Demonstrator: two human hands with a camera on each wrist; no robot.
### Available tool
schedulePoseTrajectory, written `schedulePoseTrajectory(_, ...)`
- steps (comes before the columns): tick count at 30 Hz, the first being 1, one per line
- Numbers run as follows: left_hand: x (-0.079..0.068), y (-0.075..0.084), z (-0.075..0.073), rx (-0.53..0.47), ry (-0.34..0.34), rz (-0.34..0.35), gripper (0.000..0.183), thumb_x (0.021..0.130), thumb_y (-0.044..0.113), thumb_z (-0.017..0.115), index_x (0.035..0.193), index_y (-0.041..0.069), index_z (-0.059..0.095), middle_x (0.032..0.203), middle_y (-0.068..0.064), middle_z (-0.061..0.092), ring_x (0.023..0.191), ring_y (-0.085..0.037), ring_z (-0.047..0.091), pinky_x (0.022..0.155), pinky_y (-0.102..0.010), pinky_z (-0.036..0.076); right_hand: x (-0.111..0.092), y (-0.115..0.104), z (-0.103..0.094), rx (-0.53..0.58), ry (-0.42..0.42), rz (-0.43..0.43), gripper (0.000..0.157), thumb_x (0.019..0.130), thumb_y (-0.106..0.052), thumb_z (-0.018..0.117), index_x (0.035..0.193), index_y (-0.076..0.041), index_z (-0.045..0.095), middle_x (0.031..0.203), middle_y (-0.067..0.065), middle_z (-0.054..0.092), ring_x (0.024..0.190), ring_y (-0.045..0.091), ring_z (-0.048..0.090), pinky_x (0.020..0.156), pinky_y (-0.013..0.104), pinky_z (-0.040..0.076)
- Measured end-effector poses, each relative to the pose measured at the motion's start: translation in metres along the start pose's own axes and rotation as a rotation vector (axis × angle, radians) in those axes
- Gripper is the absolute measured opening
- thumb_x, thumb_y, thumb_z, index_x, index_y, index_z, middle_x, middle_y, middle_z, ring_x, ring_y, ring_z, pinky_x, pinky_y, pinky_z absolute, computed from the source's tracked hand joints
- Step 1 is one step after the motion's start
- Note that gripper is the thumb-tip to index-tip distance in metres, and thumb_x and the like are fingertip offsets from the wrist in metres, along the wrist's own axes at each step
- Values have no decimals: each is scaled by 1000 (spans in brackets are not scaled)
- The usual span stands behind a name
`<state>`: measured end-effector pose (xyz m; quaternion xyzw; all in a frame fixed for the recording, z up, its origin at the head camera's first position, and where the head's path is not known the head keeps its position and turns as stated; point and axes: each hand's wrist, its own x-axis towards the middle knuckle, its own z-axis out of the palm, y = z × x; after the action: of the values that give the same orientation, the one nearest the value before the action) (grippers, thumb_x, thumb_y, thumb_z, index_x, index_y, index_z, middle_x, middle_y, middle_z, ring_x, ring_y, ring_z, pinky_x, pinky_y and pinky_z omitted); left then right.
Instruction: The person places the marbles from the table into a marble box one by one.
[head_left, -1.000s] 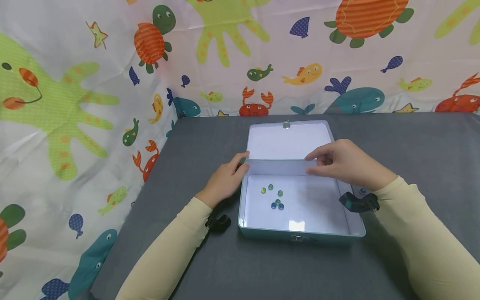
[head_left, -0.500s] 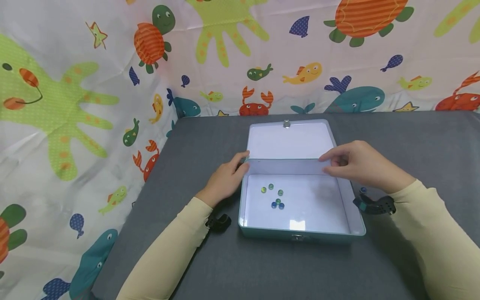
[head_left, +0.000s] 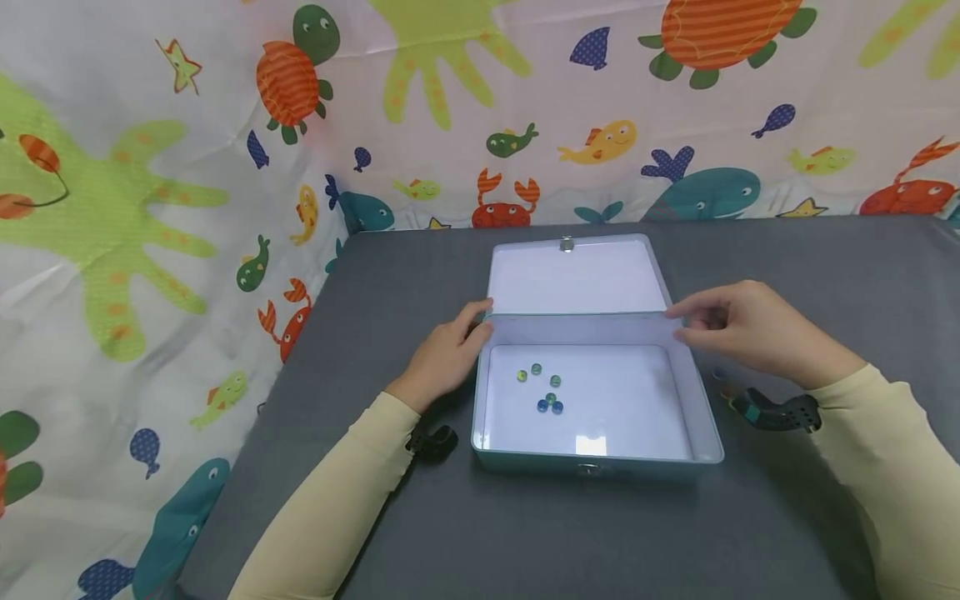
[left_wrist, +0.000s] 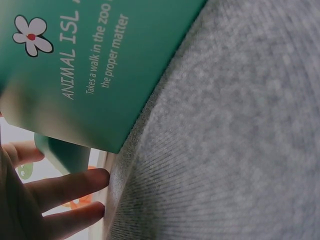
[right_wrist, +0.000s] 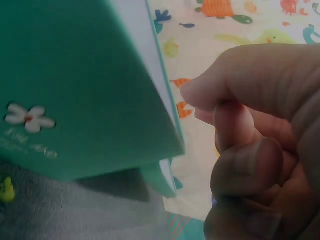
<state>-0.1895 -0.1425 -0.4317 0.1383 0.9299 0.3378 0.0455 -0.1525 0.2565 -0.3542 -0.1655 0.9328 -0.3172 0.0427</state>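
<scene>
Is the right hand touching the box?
Apart: the right wrist view shows patterned cloth between the right hand and the green box.

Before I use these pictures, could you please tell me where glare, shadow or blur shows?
Head view: bright glare inside the box near its front, and a shadow on the table beside the right sleeve; right wrist view: the box's lettering is blurred; left wrist view: the printed flower looks sharp.
</scene>
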Motion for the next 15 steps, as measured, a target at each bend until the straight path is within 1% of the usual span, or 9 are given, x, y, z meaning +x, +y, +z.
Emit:
schedulePoseTrajectory(3,0,-2,1,-2,3,3,57,108,56,35,160,35,42,144,-7,65,106,-21,66,87,-46,53,-3,6,0,2,12,0,28,91,-15,82,116,-3,79,73,2,58,60,14,49,51,28,38)
schedulePoseTrajectory(6,0,-1,1,0,5,3,56,108,56,35,160,34,43,141,-9,67,100,-23,65,81,-46,52,-8,13,-1,-9,20,18,29,92,-18,82,116,-3,78,73,2,57,60,13,48,50,29,36)
schedulePoseTrajectory(8,0,0,0,2,6,1,56,108,55,36,160,34,43,141,-9,67,98,-24,64,79,-45,51,-11,17,-1,-17,19,26,29,93,-18,81,117,-2,78,73,1,57,60,13,47,50,29,35)
schedulePoseTrajectory(13,-1,1,-1,1,-1,0,56,109,55,36,160,34,42,144,-8,65,101,-24,63,82,-45,50,-18,25,-3,-21,26,31,28,93,-18,80,115,-2,78,72,1,58,59,13,48,49,29,35)
schedulePoseTrajectory(15,-2,1,-1,-1,-4,2,56,109,54,36,160,34,42,143,-8,65,99,-24,63,80,-45,50,-19,27,-3,-22,20,33,28,93,-17,81,115,-1,78,72,1,58,59,13,48,49,29,35)
